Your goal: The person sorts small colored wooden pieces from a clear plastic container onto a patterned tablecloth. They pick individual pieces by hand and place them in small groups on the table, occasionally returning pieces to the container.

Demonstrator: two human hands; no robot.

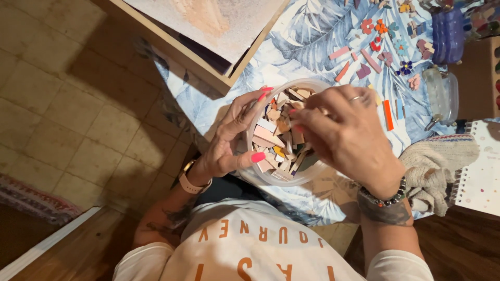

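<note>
Left hand (pixel 229 140) clamps the clear tub (pixel 281 179) of tile pieces (pixel 278 140) above the surface (pixel 312 36); right hand (pixel 344 130) pinches inside. Tilting risks spilling pieces.

A blue leaf cloth (pixel 312 36) covers the desk. Little flower tiles (pixel 385 36) and pink strip tiles (pixel 359 60) lie on it, with an orange strip (pixel 388 114) nearby. A purple tub (pixel 448 34) stands beside a clear jar (pixel 440 93) lying on its side. A spiral notebook (pixel 482 166) touches a beige knitted cloth (pixel 437 166). A wooden board (pixel 208 31) sticks out over the tiled floor (pixel 67 104).
</note>
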